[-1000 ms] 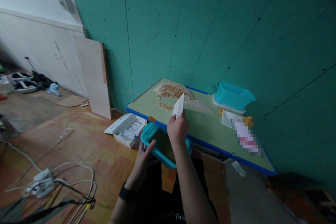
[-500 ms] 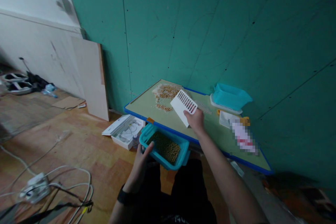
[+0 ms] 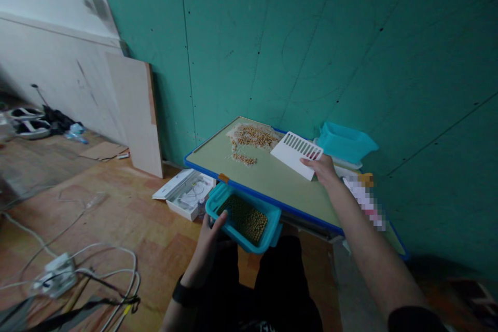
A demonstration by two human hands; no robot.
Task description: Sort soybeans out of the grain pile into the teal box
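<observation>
My left hand (image 3: pixel 212 233) grips the near left corner of a blue tub (image 3: pixel 268 233) full of small brownish beans, held just below the front edge of a small green table (image 3: pixel 268 179). My right hand (image 3: pixel 322 168) is closed on a white slotted scraper (image 3: pixel 296 153), held flat over the right part of the tabletop. A pile of yellow beans and pale grains (image 3: pixel 252 139) lies at the table's far left corner, apart from the scraper.
A turquoise container (image 3: pixel 344 142) on a white lid stands at the table's back right, next to a blurred-out item (image 3: pixel 363 199). A green wall rises behind. On the wooden floor lie an open white box (image 3: pixel 185 193), a leaning board (image 3: pixel 134 114), cables and a power strip (image 3: pixel 54 275).
My right hand has carried the scraper from over the tub, up and to the right across the table, turning it flat. The left hand and tub have stayed in place.
</observation>
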